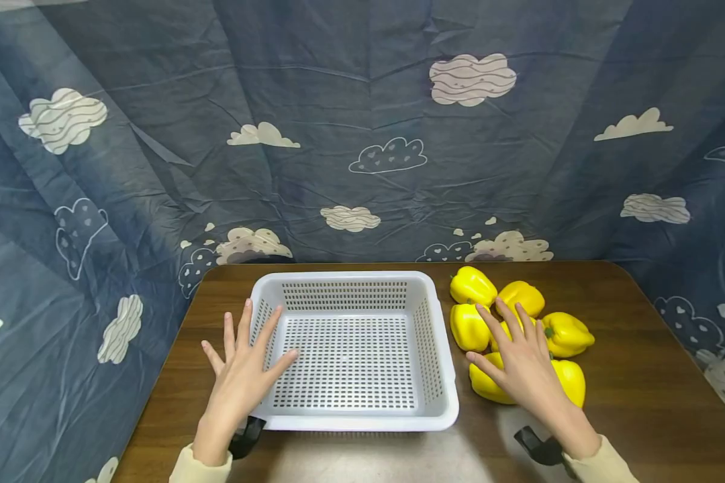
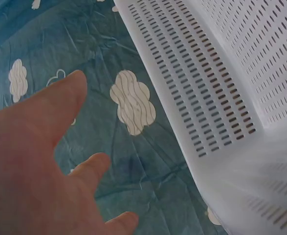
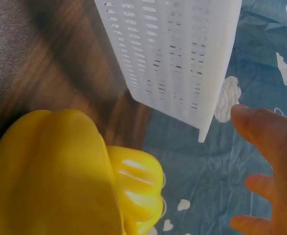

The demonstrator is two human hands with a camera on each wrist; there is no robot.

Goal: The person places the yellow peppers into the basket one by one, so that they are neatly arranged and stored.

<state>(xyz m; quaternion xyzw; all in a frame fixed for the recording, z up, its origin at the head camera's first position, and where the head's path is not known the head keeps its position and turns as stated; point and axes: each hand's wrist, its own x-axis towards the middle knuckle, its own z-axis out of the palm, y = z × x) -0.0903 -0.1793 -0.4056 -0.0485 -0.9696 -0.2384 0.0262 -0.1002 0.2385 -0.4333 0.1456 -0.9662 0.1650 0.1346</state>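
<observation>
A white perforated plastic basket stands on the table with nothing inside it. Over its left rim, my left hand spreads its fingers wide and holds nothing; the left wrist view shows that hand beside the basket's wall. Several yellow bell peppers lie in a group right of the basket, among them one at the back and one on the right. Above them hovers my right hand, fingers spread and grasping nothing. In the right wrist view a large yellow pepper sits below that hand.
The brown wooden table extends to the right of the peppers. Behind it and along both sides hangs a dark blue cloth with white cloud prints. Black straps circle both wrists.
</observation>
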